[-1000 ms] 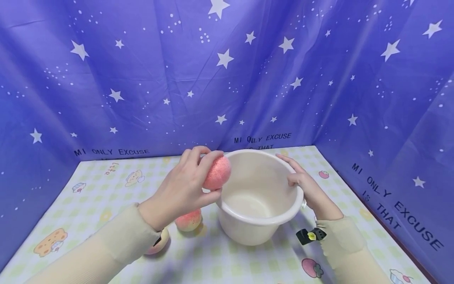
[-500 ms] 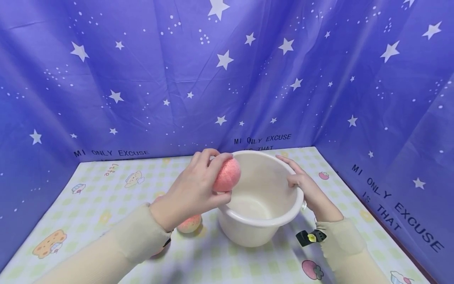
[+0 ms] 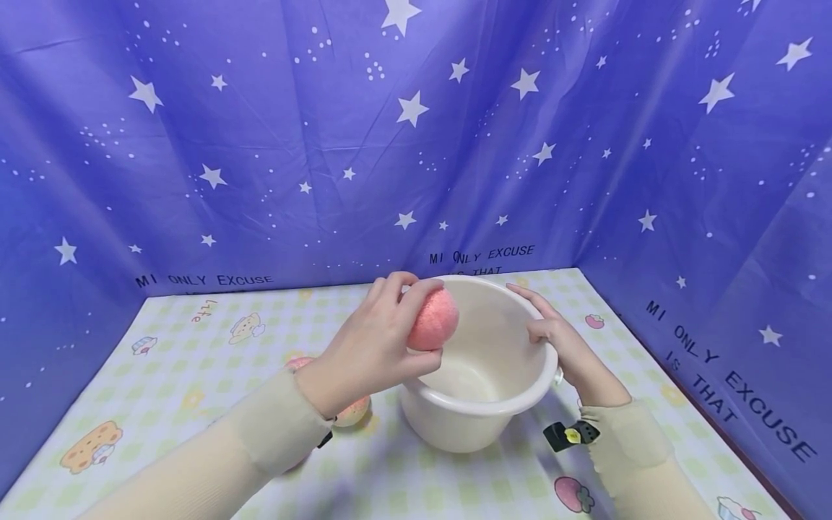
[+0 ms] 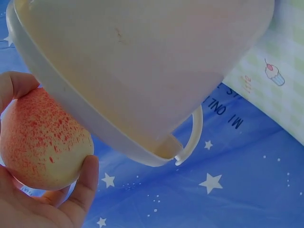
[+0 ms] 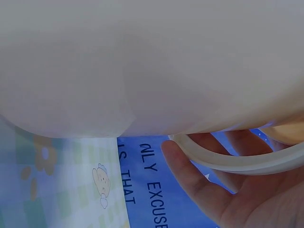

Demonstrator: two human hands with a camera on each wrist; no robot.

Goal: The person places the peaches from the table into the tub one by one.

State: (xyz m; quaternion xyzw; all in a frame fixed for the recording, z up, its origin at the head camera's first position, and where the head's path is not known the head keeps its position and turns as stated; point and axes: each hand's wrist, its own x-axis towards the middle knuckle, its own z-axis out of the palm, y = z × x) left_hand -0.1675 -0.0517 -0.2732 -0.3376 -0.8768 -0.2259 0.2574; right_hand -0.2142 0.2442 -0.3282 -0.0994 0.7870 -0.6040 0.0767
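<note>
In the head view my left hand (image 3: 383, 328) holds a pink peach (image 3: 434, 321) between thumb and fingers, over the left rim of a white bucket (image 3: 481, 406). The left wrist view shows the peach (image 4: 45, 142) as red-speckled and pale yellow, right beside the bucket's rim (image 4: 85, 114). My right hand (image 3: 565, 343) grips the bucket's right rim, its thumb over the edge. In the right wrist view a curved white handle (image 5: 232, 164) passes in front of the fingers. Looking in from above, the bucket's floor shows bare.
Behind the left forearm sit more peaches, one (image 3: 353, 414) near the bucket and another (image 3: 299, 362) farther left, both partly hidden. A checked cloth (image 3: 162, 375) with cartoon prints covers the table. Blue star-printed curtains (image 3: 273, 144) close off the back and sides.
My left hand has moved rightward with the peach, from beside the bucket's left rim to over its opening. The right hand and the bucket have stayed put.
</note>
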